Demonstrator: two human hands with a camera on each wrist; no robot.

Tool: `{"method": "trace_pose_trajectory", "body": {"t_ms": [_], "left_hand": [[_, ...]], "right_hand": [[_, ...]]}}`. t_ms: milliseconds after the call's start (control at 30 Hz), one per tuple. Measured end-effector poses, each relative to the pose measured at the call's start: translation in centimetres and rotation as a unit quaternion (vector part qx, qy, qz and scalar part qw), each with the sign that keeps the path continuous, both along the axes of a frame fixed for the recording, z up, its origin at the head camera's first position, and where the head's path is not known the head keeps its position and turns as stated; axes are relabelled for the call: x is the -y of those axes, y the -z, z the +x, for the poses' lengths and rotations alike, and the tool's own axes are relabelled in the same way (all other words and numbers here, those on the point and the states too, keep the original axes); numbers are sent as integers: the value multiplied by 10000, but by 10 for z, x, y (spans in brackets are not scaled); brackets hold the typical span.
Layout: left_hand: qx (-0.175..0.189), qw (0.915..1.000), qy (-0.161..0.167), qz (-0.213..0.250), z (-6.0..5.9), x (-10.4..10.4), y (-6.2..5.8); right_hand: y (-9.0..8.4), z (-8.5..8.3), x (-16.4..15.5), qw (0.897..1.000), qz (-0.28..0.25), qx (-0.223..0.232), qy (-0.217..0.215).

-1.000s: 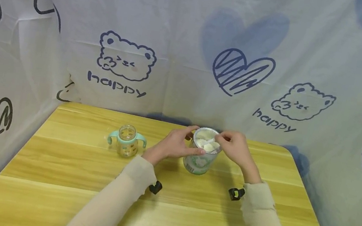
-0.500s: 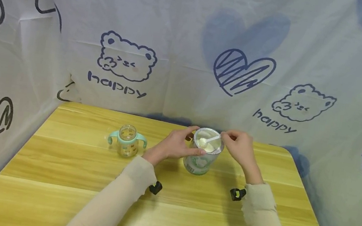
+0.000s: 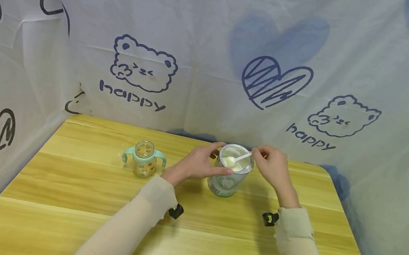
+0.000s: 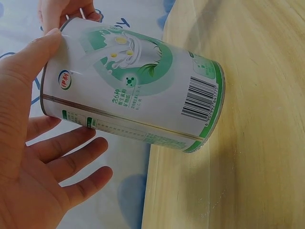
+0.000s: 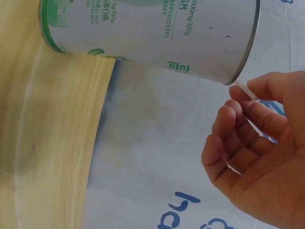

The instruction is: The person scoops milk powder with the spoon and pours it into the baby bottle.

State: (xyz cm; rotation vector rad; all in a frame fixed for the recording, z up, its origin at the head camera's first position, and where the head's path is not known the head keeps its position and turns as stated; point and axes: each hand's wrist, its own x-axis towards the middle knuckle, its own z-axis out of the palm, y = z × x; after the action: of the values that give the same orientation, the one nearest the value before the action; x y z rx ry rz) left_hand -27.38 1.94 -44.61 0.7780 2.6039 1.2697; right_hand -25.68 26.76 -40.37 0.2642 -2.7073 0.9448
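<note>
**Scoop in the tin**

The left hand (image 3: 196, 164) curls its thumb and fingers round the white-and-green cylindrical metal tin (image 3: 230, 170) on the wooden table (image 3: 188, 235). Right hand (image 3: 274, 168) fingertips pinch the white plastic scoop (image 3: 238, 157) handle, its bowl inside the tin's open mouth, just left of those fingertips.

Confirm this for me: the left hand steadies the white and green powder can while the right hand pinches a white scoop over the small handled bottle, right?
Not quite. The right hand pinches the white plastic scoop over the open white and green powder can, as the head view shows. The left hand does steady the can.
</note>
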Motion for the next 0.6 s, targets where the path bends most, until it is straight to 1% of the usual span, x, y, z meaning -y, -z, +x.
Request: {"method": "trace_pose_trajectory", "body": {"t_ms": [100,200,300,400,600], "left_hand": [[27,10000,-13,-16,0,0,0],[55,10000,-10,-25,0,-1,0],[68,10000,8,-30,0,-1,0],[49,10000,22,-23,0,-1,0],[16,10000,19,25,0,0,0]], "right_hand": [[-2,1,2,9998,5,-196,-32],[-3,2,5,9981,124,-564,-192],[-5,3,8,9942,240,-965,-412],[-7,4,11,9899,330,-1255,-565],[-8,3,13,9858,518,-1459,-651]]}}
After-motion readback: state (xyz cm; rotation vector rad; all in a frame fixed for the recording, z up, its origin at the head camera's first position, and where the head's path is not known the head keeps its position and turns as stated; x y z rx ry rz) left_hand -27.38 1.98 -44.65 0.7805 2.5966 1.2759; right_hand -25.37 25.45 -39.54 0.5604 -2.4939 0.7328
